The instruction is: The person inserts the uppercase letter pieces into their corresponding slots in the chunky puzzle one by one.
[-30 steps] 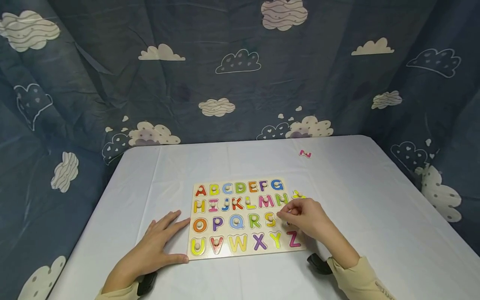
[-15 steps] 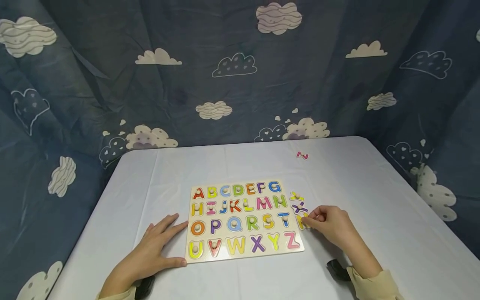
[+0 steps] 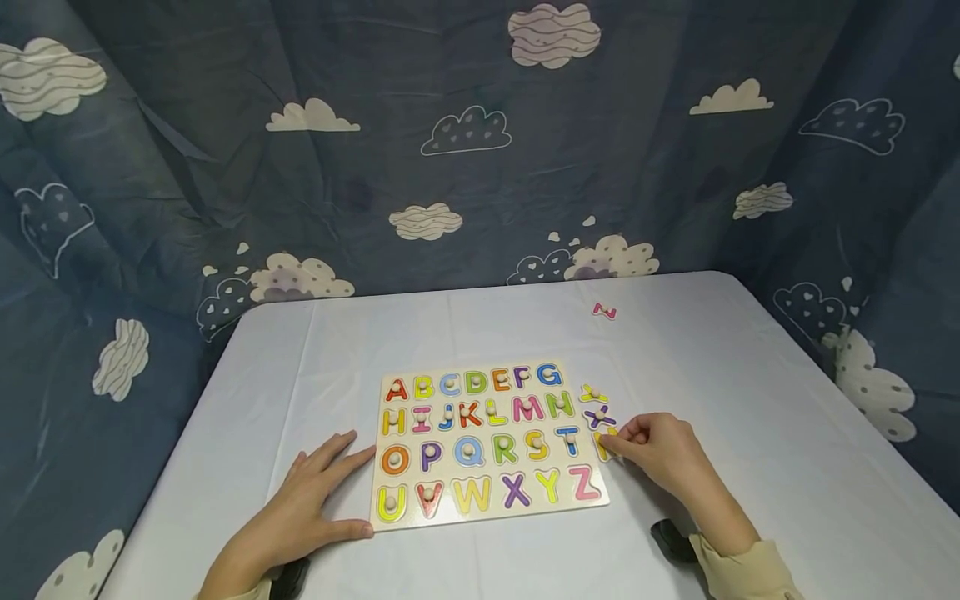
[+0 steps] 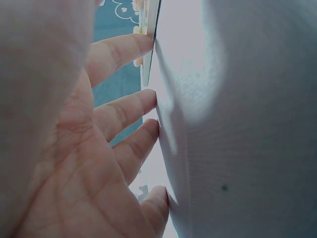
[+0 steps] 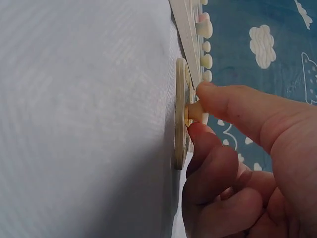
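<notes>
A wooden alphabet puzzle board (image 3: pixel 491 517) lies on the table, most of its letters carrying small knobs. My left hand (image 3: pixel 303 504) rests with fingers spread at the board's left side, thumb and index fingertip at the edge; in the left wrist view its fingertips (image 4: pixel 150 96) touch the cloth. Beyond the board's right edge, my right hand (image 3: pixel 663 450) pinches the knob (image 5: pixel 196 112) of a yellow letter piece (image 3: pixel 602 447) between thumb and index finger. The fingers hide part of that piece, which lies close over the cloth.
A purple X piece (image 3: pixel 599 417) and a yellow Y piece (image 3: pixel 593 393) lie right of the board. Farther back is a pink Z piece (image 3: pixel 604 311). The board's W (image 3: pixel 472 494), X, Y and Z places show no knobs. A dark cloud-print curtain (image 3: pixel 465 183) stands behind.
My right hand has left the blue T, now visible in its place on the board, moved right and taken hold of the yellow letter piece's knob. The left hand stays at the board's edge.
</notes>
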Available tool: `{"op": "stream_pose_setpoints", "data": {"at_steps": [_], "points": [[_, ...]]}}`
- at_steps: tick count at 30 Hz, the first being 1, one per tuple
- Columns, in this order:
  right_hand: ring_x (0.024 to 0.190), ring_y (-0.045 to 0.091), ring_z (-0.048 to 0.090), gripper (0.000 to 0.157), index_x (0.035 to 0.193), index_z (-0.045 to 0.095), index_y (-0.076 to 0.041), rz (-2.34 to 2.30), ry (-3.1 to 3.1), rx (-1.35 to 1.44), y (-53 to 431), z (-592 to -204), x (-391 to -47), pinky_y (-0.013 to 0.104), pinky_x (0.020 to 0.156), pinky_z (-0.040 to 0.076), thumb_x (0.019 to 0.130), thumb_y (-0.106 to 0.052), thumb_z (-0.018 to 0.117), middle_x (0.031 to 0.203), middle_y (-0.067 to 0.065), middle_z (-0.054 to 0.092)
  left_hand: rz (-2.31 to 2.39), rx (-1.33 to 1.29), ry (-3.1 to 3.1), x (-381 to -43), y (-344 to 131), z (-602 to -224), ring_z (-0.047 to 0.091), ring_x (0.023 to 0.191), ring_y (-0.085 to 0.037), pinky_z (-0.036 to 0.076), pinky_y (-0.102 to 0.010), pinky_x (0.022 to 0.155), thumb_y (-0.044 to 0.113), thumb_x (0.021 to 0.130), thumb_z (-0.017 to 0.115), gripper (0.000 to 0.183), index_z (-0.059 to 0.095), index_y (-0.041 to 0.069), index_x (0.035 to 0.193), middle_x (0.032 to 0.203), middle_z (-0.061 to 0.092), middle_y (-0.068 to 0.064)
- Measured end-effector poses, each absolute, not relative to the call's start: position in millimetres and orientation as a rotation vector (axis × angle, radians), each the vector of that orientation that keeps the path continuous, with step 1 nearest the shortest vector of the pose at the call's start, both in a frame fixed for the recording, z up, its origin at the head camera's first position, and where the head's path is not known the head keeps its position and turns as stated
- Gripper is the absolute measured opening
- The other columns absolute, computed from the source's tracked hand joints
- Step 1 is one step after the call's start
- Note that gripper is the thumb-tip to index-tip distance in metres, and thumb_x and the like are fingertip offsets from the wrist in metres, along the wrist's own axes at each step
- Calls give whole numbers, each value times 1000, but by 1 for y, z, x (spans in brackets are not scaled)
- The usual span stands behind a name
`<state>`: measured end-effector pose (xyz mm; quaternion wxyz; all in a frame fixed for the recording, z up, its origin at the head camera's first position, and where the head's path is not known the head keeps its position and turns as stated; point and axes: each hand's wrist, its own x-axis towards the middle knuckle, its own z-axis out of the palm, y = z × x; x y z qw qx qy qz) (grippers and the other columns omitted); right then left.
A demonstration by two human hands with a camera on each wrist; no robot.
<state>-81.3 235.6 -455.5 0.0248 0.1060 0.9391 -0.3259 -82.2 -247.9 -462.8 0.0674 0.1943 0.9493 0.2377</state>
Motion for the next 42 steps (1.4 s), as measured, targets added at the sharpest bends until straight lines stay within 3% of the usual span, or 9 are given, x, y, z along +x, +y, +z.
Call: {"op": "stream_pose_setpoints", "data": {"at_steps": [19,28,42], "points": [[71,15,55,16,92,73,-5,-965,2895,246,257,-444,-78,23,59,40,87,-16,84,76,0,65,722,590,2876,-83,-248,-464,36,158,-48,20,-81,124,68,68,92,103,59,25,155,169,44,-16],[71,17,51,22,86,74,-8,-923,2907,290,259,-449,-76,26,61,36,89,-26,86,72,0,61,749,591,2861,-82,-249,-464,36,158,-47,19,-81,125,67,68,92,102,59,24,155,169,43,-16],[70,16,55,19,92,75,-3,-994,2868,335,254,-444,-75,25,58,40,88,-21,83,74,1,66,768,623,2866,-82,-249,-463,36,158,-49,20,-81,124,64,70,92,100,59,23,155,168,45,-17]]}}
